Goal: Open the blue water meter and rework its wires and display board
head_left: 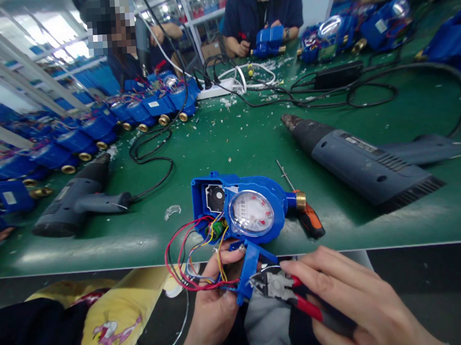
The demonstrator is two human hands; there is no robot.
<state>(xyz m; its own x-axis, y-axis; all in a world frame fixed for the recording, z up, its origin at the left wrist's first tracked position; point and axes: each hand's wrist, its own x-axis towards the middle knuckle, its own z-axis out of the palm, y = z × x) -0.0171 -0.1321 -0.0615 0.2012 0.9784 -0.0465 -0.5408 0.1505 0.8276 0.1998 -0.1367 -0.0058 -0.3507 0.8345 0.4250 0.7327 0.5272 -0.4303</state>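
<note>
A blue water meter (252, 213) with a round clear dial and a brass fitting lies near the table's front edge, its side compartment uncovered. Red, black, yellow and blue wires (189, 263) run from that compartment to a blue plastic cover (252, 270). My left hand (213, 309) is closed around this cover, just off the table edge. In my right hand (351, 300) I grip red-handled cutting pliers (276, 284). Their jaws are at the cover's right side; whether they touch it I cannot tell.
Heat guns (362, 154) (79, 197) lie to either side, their black cords across the table. Behind the meter lies an orange-black screwdriver (309, 214). A clear plastic scrap (172, 212) is at left. Several meters line the left; co-workers sit opposite beyond a white power strip (219, 88).
</note>
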